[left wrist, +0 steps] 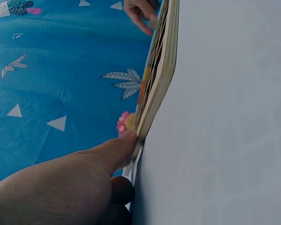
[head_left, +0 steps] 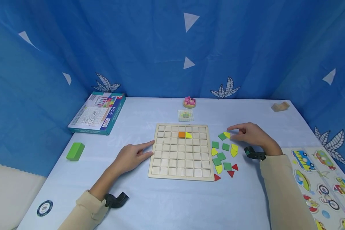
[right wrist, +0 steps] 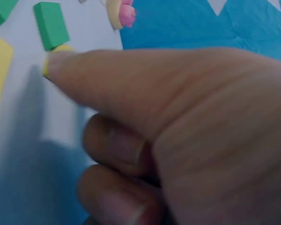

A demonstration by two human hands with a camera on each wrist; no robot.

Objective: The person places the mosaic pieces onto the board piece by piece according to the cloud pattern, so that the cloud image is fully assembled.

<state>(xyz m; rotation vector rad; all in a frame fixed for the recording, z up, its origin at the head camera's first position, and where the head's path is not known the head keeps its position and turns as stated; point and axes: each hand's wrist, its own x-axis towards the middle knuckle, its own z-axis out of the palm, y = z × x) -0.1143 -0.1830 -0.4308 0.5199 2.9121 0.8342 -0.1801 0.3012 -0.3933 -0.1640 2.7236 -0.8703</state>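
Observation:
A square wooden grid board (head_left: 165,159) lies mid-table, with an orange square tile (head_left: 182,134) and a yellow quarter-round tile (head_left: 188,135) in neighbouring cells near its top. My left hand (head_left: 129,159) touches the board's left edge with index finger and thumb extended, the other fingers curled under. Over the loose tiles at the right is my right hand (head_left: 251,134). Its index finger and thumb are spread beside a yellow tile (head_left: 227,135) that meets a green square tile (head_left: 222,136). The right wrist view has the thumb tip overlapping that yellow tile.
Several green, yellow and red tiles (head_left: 231,173) are scattered right of the board. Behind it are a pattern card (head_left: 185,115) and a pink figurine (head_left: 189,102). A boxed set (head_left: 97,112) and a green block (head_left: 75,151) sit left; a picture sheet (head_left: 318,179) lies right.

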